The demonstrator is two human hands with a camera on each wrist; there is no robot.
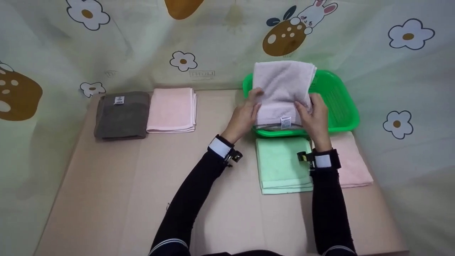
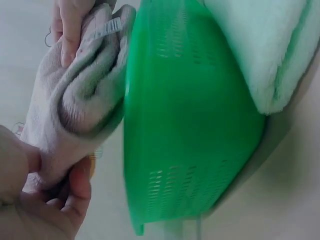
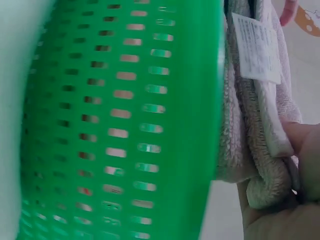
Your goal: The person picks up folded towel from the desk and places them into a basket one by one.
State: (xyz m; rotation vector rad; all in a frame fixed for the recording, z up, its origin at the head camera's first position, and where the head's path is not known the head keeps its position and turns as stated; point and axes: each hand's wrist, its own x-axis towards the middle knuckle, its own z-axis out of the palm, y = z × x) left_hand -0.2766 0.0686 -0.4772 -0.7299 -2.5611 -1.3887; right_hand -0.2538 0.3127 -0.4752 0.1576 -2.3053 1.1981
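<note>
A folded pale lilac towel [image 1: 284, 80] with a white label is held over the left part of a green plastic basket [image 1: 343, 101]. My left hand [image 1: 244, 115] grips the towel's left edge, thumb on top and fingers curled beneath, as the left wrist view shows. On the opposite edge, my right hand [image 1: 314, 115] pinches the folded layers [image 3: 270, 185] between thumb and fingers. The towel's near folded edge, with its label [image 3: 257, 50], lies close to the basket's front rim. The towel hides part of the basket's inside.
A folded mint green towel [image 1: 282, 165] lies in front of the basket, beside a pink towel [image 1: 353, 163] partly behind my right wrist. At the far left are a dark grey towel [image 1: 122, 117] and another pink towel [image 1: 172, 110]. A patterned curtain [image 1: 220, 42] stands behind the table.
</note>
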